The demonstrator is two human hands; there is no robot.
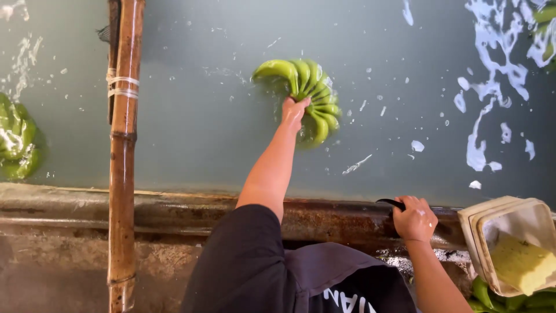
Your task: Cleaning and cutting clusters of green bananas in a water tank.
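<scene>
A hand of green bananas (313,93) floats fanned out in the grey-green water of a wash tank. My left hand (293,110) reaches far out over the water and grips that bunch at its crown. My right hand (414,219) rests on the tank's rusty near rim (174,208) and is closed on a small dark curved knife (391,203), whose blade points left along the rim.
A bamboo pole (124,145), bound with white cord, stands upright at the left. Another green banana bunch (17,139) floats at the far left. White foam (492,69) drifts at the right. A beige tub (504,232) holding a yellow sponge (521,261) sits at the lower right, above more green bananas (509,298).
</scene>
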